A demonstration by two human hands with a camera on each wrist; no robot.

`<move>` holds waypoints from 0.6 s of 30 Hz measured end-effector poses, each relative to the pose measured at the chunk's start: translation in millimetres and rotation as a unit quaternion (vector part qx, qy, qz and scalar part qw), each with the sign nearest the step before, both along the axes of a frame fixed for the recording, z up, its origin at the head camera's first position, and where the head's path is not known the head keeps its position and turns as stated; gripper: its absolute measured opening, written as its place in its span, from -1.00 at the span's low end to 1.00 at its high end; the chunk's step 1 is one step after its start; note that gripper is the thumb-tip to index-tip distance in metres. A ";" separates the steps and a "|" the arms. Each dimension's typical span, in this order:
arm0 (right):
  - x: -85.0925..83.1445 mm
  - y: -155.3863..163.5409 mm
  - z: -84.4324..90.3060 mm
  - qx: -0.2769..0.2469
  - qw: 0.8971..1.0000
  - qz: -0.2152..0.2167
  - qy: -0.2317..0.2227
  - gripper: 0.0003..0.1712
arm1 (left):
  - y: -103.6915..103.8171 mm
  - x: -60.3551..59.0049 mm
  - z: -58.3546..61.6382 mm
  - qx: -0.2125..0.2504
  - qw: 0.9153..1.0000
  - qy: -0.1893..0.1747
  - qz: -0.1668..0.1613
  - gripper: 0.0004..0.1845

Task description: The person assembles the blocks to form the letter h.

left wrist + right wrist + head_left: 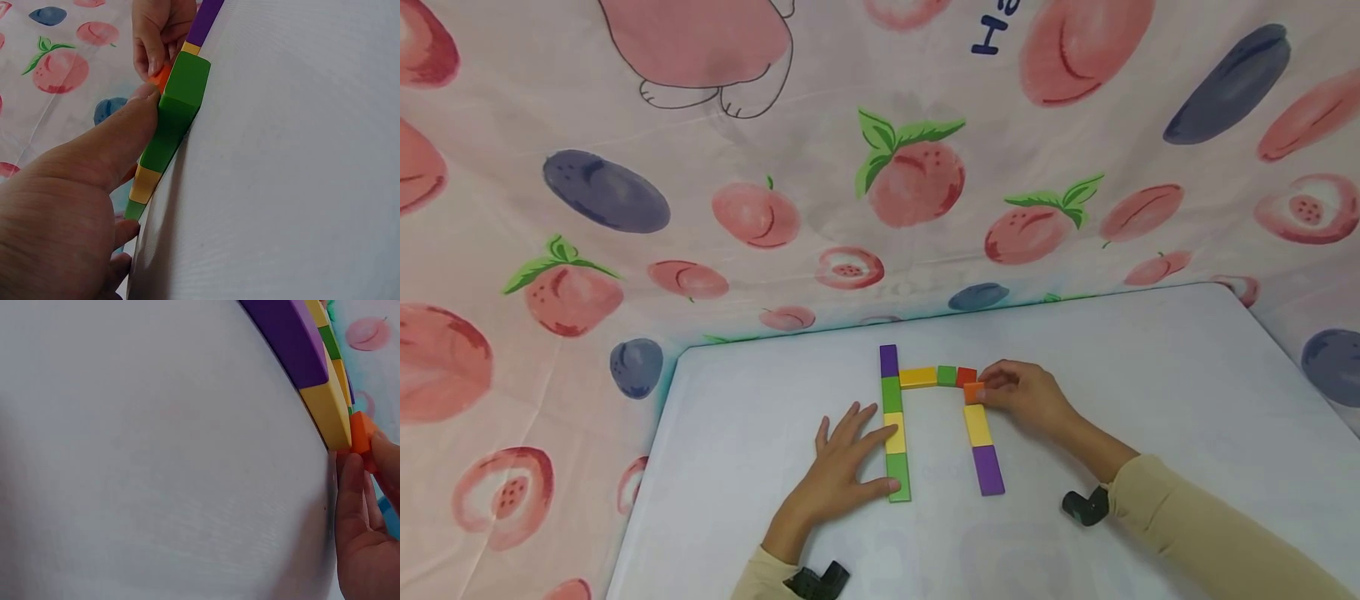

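Flat coloured blocks lie on the white table [1150, 375] in an arch shape. The left column [895, 433] runs purple, green, yellow, green. A top row [936, 377] of yellow, green and red joins it. My left hand [868, 458] lies flat beside the left column, with straight fingers and thumb touching its near green block [181, 106] and the yellow one. My right hand [991, 392] pinches a small orange block [973, 392] at the top of the right column, just above a yellow block [328, 406] and a purple block [287, 337]. The orange block [361, 431] sits against the yellow one's end.
A pink cloth [700, 208] printed with peaches and plums hangs behind and around the table. The table's left edge [647, 467] and far edge border the cloth. Black wrist cameras [1086, 507] sit on both forearms.
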State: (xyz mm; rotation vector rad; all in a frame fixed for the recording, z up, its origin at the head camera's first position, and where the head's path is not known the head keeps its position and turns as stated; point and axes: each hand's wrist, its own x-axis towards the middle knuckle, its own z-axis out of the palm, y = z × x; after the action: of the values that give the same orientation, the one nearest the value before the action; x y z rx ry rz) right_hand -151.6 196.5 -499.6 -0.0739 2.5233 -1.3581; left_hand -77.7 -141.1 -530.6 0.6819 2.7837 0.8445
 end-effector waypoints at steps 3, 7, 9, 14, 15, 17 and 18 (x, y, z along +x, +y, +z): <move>0.9 -1.7 -1.1 0.000 1.000 -0.003 0.004 -0.68 | 0.4 -0.1 0.4 0.000 1.000 -0.001 0.001 -0.20; 1.2 -2.6 -2.8 0.002 1.000 0.000 0.016 -0.69 | 0.9 -0.3 0.7 -0.001 1.000 -0.005 0.002 -0.20; 1.2 -3.0 -3.3 0.006 1.000 0.001 0.024 -0.71 | 1.1 -0.3 0.9 -0.001 1.000 -0.006 0.003 -0.20; 1.1 -4.2 -2.3 0.022 0.999 -0.001 0.032 -0.74 | 1.3 -0.4 1.2 -0.004 1.000 -0.009 0.006 -0.20; 1.0 -4.8 -1.9 0.025 0.999 -0.002 0.033 -0.75 | 1.3 -0.4 1.2 -0.006 1.000 -0.009 0.006 -0.20; 0.6 -6.0 -1.0 0.030 0.999 -0.005 0.031 -0.75 | 1.3 -0.5 1.3 -0.007 1.000 -0.010 0.007 -0.20; 0.5 -6.8 -0.6 0.030 0.999 -0.007 0.029 -0.75 | 1.3 -0.5 1.3 -0.008 1.000 -0.010 0.007 -0.20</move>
State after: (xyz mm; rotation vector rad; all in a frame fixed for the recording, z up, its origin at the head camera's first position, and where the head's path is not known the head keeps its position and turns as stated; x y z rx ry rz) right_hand -151.1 189.7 -500.1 -0.0863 2.6158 -1.3018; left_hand -78.1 -139.8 -529.3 0.6480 2.7772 0.8265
